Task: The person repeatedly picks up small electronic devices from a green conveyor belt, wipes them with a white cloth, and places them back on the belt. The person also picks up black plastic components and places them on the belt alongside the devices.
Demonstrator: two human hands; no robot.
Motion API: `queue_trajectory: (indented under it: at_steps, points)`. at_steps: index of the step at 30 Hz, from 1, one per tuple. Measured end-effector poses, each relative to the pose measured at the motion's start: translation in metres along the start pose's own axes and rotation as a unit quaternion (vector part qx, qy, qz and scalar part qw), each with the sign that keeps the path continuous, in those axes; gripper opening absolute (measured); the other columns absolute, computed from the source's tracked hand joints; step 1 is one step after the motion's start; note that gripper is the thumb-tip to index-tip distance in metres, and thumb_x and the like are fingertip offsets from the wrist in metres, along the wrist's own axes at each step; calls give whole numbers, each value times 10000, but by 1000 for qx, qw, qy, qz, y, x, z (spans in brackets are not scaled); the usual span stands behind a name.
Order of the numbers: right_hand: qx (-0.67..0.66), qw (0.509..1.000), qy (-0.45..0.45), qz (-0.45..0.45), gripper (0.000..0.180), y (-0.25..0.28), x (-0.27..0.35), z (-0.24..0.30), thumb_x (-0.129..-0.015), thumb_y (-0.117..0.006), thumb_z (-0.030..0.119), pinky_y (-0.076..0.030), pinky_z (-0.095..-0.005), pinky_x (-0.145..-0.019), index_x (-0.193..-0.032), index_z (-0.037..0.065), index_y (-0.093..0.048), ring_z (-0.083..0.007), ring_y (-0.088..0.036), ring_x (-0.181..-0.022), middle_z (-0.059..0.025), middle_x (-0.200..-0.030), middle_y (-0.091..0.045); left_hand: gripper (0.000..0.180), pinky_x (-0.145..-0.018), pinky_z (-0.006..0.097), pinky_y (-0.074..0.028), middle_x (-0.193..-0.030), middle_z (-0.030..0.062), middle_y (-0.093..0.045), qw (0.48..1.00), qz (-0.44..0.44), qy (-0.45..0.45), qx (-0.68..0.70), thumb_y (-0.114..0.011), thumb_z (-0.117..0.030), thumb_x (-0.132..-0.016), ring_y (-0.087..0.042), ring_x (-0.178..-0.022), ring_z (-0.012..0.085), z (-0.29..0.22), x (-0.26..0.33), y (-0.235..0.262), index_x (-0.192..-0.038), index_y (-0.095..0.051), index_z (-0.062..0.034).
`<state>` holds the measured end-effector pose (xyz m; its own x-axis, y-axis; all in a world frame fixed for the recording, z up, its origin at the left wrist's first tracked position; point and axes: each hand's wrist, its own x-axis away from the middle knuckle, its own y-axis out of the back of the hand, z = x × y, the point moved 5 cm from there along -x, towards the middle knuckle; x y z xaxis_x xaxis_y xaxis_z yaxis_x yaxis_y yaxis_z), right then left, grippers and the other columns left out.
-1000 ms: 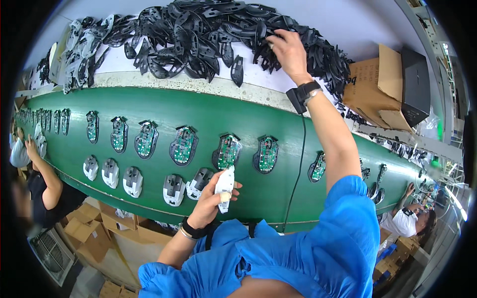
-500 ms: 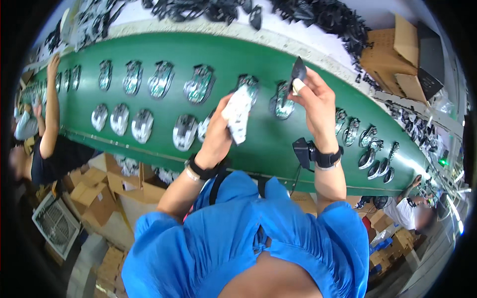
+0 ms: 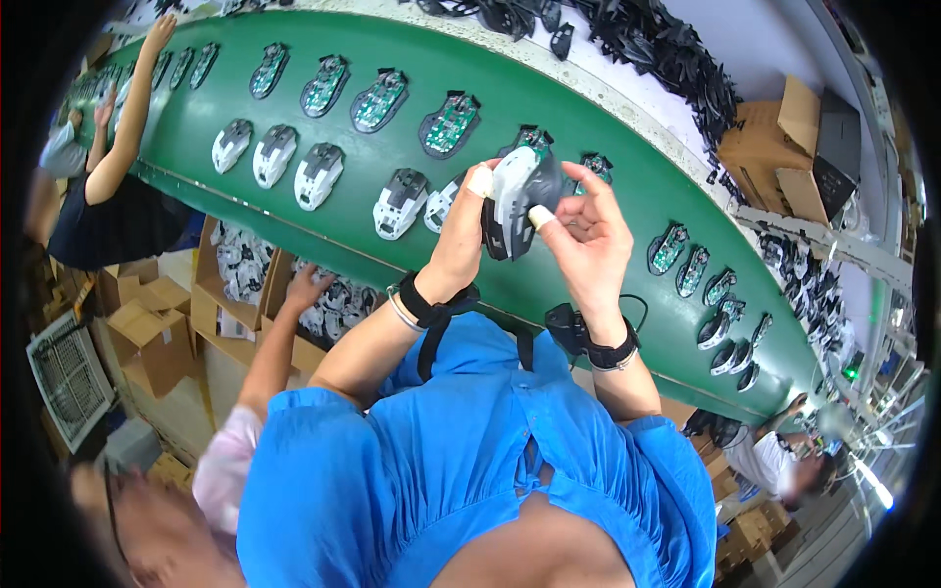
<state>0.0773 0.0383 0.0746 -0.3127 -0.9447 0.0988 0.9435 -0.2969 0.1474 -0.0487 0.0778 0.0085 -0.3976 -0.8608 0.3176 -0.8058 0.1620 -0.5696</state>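
Observation:
Above the near part of the green belt, my left hand [image 3: 454, 247] grips a white computer mouse top shell [image 3: 509, 186], tilted up on end. A dark curved mouse panel [image 3: 540, 184] lies against the shell's right side. My right hand [image 3: 594, 243] holds that panel, its thumb on the near face and its index finger at the far edge. Pale covers wrap my fingertips. Just behind the held shell is a mouse base with a green circuit board [image 3: 530, 136], partly hidden. Another board-fitted base [image 3: 596, 167] shows beyond my right fingers.
Rows of mouse bases and white shells [image 3: 319, 176] line the green belt [image 3: 333, 49]. Dark panels [image 3: 676, 78] are heaped on the far ledge beside an open carton [image 3: 774, 147]. At left, a co-worker's hand [image 3: 307, 289] reaches into a box of white shells [image 3: 338, 306].
The dark panel in my right hand has come down and left against the shell. My view has shifted, and a co-worker has appeared at lower left.

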Motion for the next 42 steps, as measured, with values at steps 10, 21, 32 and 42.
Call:
queue_trajectory:
  at_steps: [10, 21, 32, 42]
  points:
    - [-192, 976, -76, 61, 566, 10, 18, -17, -813, -608, -77, -467, -217, -737, -1350, 5, -448, -68, -577, -760, 21, -798, -607, 449, -933, 277, -428, -1194, 48, -560, 990, 13, 61, 124, -465, -351, -966, -534, -1101, 115, 9, 20, 10, -1281, -456, -32]
    - [-172, 967, -188, -19, 532, 36, 28, -137, -826, -571, -39, -436, -209, -688, -1341, 4, -446, -71, -549, -732, 23, -776, -574, 733, -851, 300, -494, -1054, 107, -626, 923, -125, -106, -349, -839, -169, -590, -608, -967, 159, 11, 31, 34, -1213, -491, 1]
    - [-269, 919, -288, -25, 438, 38, 50, -170, -891, -540, 69, -445, -329, -862, -1324, 51, -481, -119, -555, -925, -15, -1041, -601, 660, -671, 309, -484, -989, 84, -598, 968, -249, 31, 15, -782, -122, -699, -604, -819, 166, 11, 1, 141, -1238, -423, 8]
    - [-211, 918, -313, -121, 432, 38, 58, -161, -880, -506, 44, -450, -322, -802, -1311, 65, -490, -114, -557, -872, -10, -1027, -615, 98, -666, 333, -492, -851, -7, -670, 925, -371, -47, 63, -668, -152, -851, -639, -727, 145, -187, -115, 359, -939, -654, -111]
